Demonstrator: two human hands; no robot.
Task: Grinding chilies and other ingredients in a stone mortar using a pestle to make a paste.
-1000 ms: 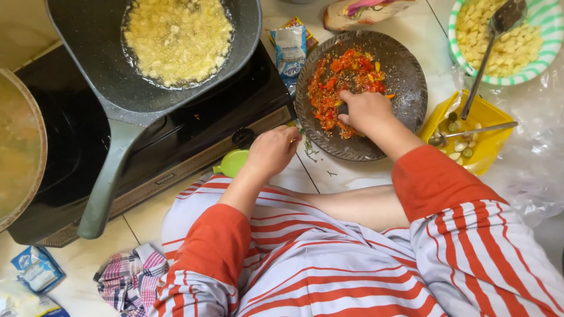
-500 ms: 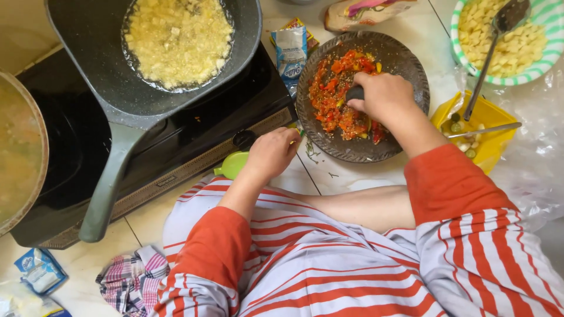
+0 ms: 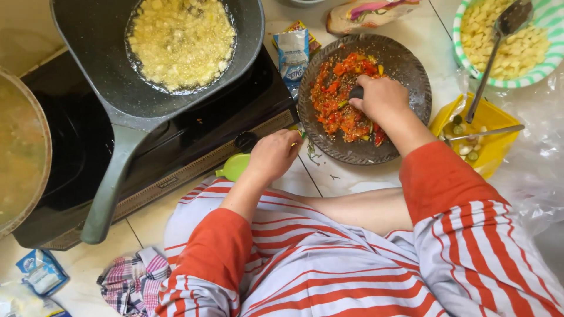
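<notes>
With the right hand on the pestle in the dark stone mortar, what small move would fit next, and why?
Probably a short grinding stroke down toward the near rim of the dark round stone mortar. The right hand grips the dark pestle over the red chili paste, where whole red and green pieces show, while the left hand steadies the rim.

The person wears a loose garment striped in red and pale lilac-white, with wide and narrow bands running across the lap toward 6 o'clock. Both sleeves are plain orange-red from elbow to forearm, ending well short of the wrists, and stripes begin again at the upper arms. The left hand (image 3: 275,154) and right hand (image 3: 383,97) are bare. A bare stretch of leg shows between the folds at 4 o'clock.
</notes>
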